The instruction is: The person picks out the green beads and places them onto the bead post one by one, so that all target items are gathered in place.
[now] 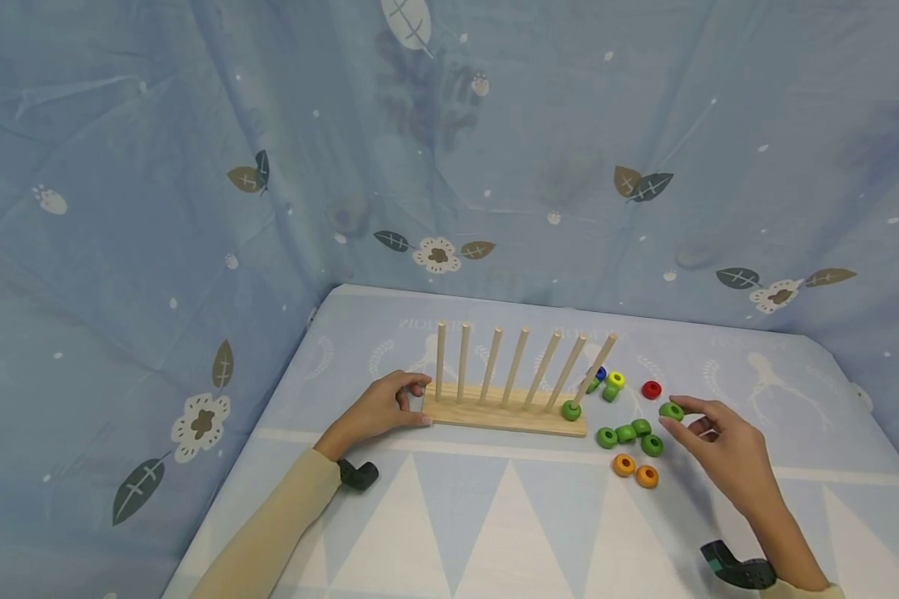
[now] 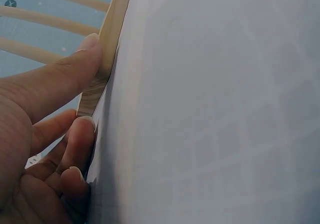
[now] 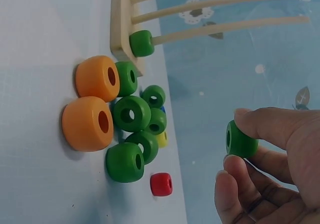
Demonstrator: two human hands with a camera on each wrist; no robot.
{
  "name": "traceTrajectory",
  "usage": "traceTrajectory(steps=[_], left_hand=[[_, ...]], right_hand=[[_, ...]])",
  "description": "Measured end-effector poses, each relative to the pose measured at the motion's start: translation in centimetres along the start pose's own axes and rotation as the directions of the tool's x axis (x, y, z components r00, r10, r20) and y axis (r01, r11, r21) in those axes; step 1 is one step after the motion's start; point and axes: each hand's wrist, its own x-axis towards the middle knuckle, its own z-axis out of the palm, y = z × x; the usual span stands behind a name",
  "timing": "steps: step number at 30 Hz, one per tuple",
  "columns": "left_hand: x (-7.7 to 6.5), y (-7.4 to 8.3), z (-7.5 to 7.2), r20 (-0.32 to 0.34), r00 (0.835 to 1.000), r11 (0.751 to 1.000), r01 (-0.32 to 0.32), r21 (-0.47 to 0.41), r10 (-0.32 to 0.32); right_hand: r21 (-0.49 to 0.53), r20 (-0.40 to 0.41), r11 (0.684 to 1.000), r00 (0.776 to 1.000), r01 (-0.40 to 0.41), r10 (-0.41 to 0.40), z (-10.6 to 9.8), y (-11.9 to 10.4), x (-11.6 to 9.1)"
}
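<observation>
A wooden peg rack [image 1: 505,409] with a row of upright pegs lies on the table, one green bead [image 1: 572,410] threaded at the foot of its rightmost peg. My left hand [image 1: 380,406] grips the rack's left end; in the left wrist view the thumb [image 2: 75,66] presses along the edge and fingertips touch the end face. Right of the rack, my right hand [image 1: 727,445] pinches a green bead [image 3: 241,140] between thumb and fingers, raised over the table. Below it lie several loose green beads [image 3: 131,114] and two orange beads [image 3: 97,79].
A red bead [image 1: 651,389] lies alone behind the green ones. Near the rack's right end are a yellow bead [image 1: 616,379] and a partly hidden blue bead [image 1: 602,373]. Patterned blue cloth [image 1: 554,150] hangs behind and at the left of the table.
</observation>
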Motion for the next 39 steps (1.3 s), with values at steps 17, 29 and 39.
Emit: traceTrajectory(steps=[17, 29, 39], left_hand=[[0.0, 0.1, -0.1, 0.001, 1.0, 1.0, -0.009, -0.003, 0.009], [0.0, 0.2, 0.0, -0.003, 1.0, 1.0, -0.02, -0.014, 0.02], [0.1, -0.1, 0.0, 0.002, 1.0, 1.0, 0.002, -0.001, -0.002]], right_hand=[[0.003, -0.03, 0.997, 0.996, 0.079, -0.079, -0.5, -1.4, 0.1], [0.03, -0.057, 0.991, 0.99, 0.129, -0.127, -1.0, -2.5, 0.7], [0.033, -0.069, 0.985, 0.984, 0.168, -0.165, -1.1, -3.0, 0.8]])
